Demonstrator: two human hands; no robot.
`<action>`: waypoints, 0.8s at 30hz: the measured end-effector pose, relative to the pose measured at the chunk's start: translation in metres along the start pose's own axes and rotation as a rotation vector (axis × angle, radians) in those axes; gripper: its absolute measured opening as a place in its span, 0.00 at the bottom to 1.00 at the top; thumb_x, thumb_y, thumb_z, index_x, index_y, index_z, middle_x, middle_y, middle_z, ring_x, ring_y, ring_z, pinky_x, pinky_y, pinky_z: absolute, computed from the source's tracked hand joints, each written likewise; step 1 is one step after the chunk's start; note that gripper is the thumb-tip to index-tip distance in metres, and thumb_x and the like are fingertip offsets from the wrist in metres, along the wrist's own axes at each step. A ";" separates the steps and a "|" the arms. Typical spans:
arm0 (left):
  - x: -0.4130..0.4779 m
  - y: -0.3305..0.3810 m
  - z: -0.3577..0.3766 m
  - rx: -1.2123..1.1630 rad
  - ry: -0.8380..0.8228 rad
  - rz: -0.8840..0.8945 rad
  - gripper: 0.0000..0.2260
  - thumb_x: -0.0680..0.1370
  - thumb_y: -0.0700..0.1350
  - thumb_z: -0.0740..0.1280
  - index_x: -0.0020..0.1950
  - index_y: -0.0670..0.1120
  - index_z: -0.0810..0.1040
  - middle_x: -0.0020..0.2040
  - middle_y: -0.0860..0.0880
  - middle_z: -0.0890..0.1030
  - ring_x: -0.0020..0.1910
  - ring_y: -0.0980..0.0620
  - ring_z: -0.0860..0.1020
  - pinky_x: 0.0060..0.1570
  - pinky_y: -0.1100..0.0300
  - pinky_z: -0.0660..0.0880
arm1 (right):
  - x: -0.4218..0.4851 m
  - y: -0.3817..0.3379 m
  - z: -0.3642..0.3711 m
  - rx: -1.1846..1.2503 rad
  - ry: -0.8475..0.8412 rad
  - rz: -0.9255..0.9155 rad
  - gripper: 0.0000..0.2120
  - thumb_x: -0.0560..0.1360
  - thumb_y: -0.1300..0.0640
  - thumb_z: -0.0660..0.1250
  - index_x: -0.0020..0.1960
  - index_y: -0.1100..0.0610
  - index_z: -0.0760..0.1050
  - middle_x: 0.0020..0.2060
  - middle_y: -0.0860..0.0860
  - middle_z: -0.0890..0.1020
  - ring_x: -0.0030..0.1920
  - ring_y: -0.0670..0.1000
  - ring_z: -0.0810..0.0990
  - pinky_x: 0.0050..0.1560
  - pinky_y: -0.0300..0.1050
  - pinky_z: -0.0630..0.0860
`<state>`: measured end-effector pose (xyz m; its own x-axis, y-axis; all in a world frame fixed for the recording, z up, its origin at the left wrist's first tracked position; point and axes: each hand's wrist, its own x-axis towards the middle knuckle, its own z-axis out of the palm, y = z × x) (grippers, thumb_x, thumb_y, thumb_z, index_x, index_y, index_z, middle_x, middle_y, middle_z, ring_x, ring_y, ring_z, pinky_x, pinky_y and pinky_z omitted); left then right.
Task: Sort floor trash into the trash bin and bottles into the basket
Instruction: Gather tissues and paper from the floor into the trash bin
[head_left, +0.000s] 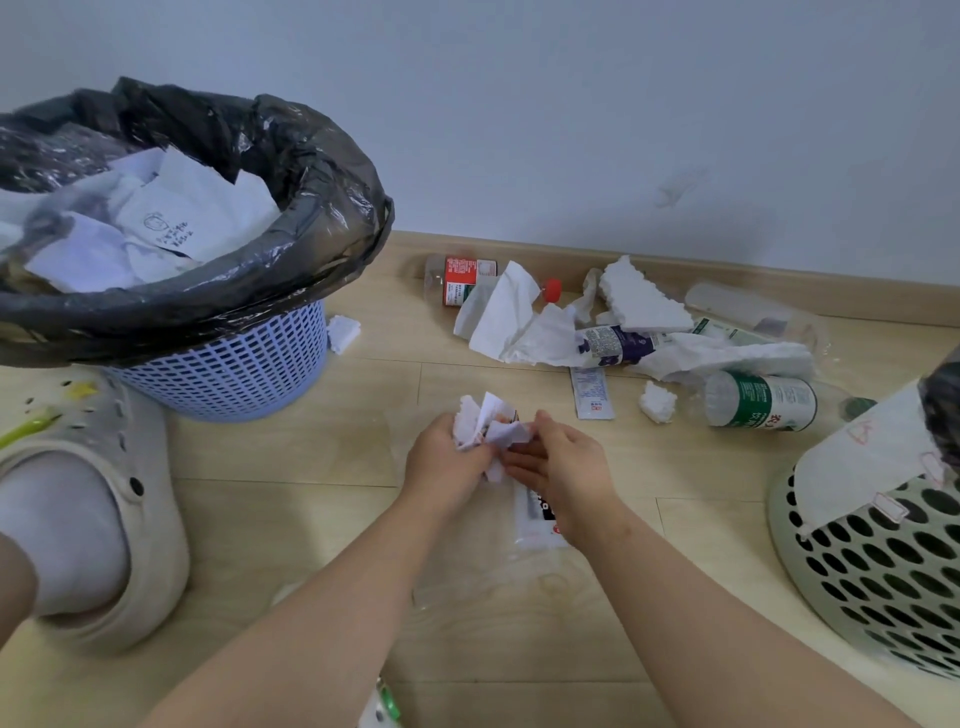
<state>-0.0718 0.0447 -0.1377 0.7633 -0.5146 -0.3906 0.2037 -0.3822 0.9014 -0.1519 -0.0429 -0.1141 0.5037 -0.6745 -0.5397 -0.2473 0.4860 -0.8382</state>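
Centre frame, the left hand (447, 460) clutched the crumpled paper (480, 423) in curled fingers, the right hand (563, 465) pinching its edge, and it wanted squeezing tight before the trash bin (234, 374) at upper left.

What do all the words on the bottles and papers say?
Nothing reads clearly.
Red-label bottle: print too small.
Purple-label bottle: blurred.
Green-label bottle: large characters, blurred.
Paper in the trash bin: handwriting too small.
Sachet: too small.
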 end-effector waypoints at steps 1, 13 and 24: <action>0.001 0.000 0.000 -0.033 0.044 -0.020 0.10 0.64 0.46 0.71 0.43 0.50 0.77 0.42 0.48 0.81 0.45 0.45 0.80 0.48 0.50 0.79 | 0.005 -0.004 -0.002 -0.069 0.031 -0.018 0.13 0.80 0.54 0.59 0.44 0.60 0.77 0.37 0.56 0.81 0.36 0.52 0.80 0.41 0.42 0.80; 0.048 0.005 0.011 0.133 -0.004 0.077 0.03 0.75 0.43 0.67 0.46 0.47 0.74 0.39 0.55 0.76 0.39 0.54 0.74 0.34 0.64 0.67 | 0.114 -0.097 -0.065 -1.351 0.635 -0.432 0.19 0.77 0.52 0.59 0.68 0.46 0.67 0.73 0.54 0.59 0.72 0.59 0.56 0.71 0.59 0.53; 0.061 0.010 0.000 -0.117 -0.106 -0.045 0.09 0.74 0.37 0.69 0.54 0.45 0.77 0.38 0.53 0.77 0.36 0.56 0.75 0.33 0.67 0.70 | 0.148 -0.074 -0.041 -1.101 0.060 -0.215 0.35 0.71 0.41 0.68 0.74 0.46 0.60 0.74 0.50 0.52 0.71 0.61 0.60 0.73 0.54 0.58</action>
<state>-0.0230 0.0093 -0.1523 0.6843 -0.5790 -0.4432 0.3111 -0.3179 0.8956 -0.0928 -0.2017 -0.1350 0.5905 -0.7256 -0.3531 -0.7715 -0.3794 -0.5107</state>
